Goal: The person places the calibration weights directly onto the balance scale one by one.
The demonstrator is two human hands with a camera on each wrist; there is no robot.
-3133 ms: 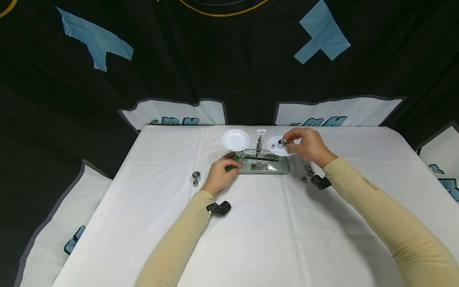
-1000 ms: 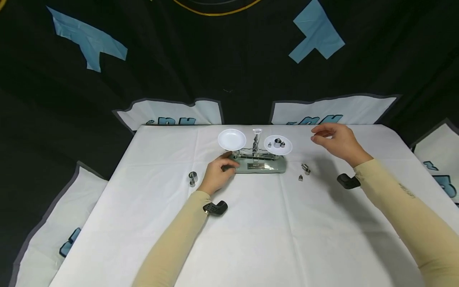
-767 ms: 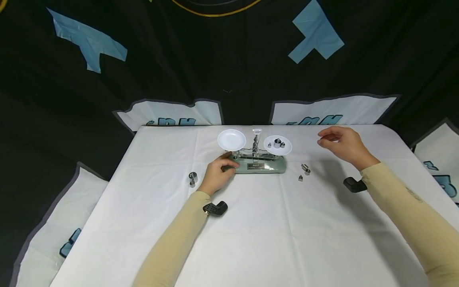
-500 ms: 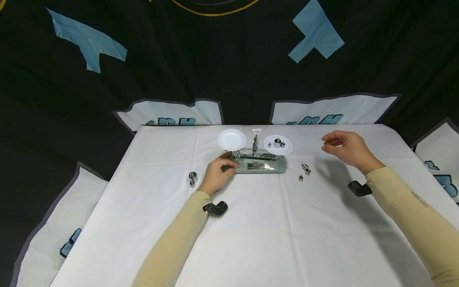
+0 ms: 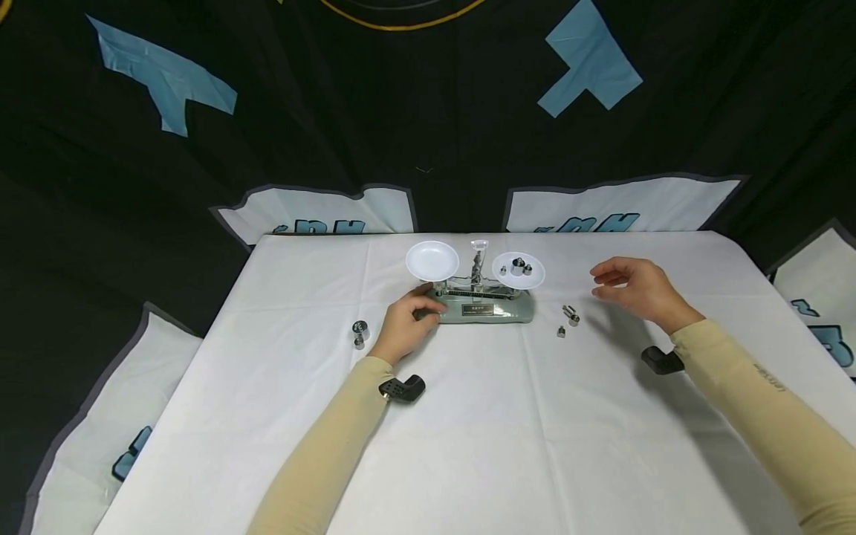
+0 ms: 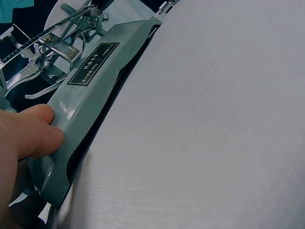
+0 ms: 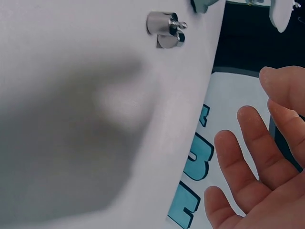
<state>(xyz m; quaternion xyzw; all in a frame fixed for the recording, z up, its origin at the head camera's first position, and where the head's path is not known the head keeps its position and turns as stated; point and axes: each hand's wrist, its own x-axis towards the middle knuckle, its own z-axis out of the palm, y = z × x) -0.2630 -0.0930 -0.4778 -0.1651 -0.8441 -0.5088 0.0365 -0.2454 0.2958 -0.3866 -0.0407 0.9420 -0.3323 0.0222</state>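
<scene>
A grey-green balance scale [image 5: 478, 308] stands near the table's far edge. My left hand [image 5: 406, 319] grips the left end of its base, with the fingertips on the painted metal in the left wrist view. The white left pan [image 5: 432, 261] is bare. On the right pan [image 5: 537, 276] stand a larger metal weight [image 5: 518, 264] and two smaller ones. My right hand [image 5: 640, 290] hovers to the right of the scale, fingers loosely bent and holding nothing. Nearest to it, several small metal weights [image 5: 573, 319] lie on the cloth, also visible in the right wrist view.
Two more metal weights [image 5: 360, 328] stand on the white-covered table [image 5: 468, 431], left of my left hand. A dark curtain [image 5: 401, 111] with blue tape hangs behind the far edge.
Earlier my right hand held a weight at the right pan. It has let go and moved right, then slightly down and back left. My left hand has stayed on the scale's base.
</scene>
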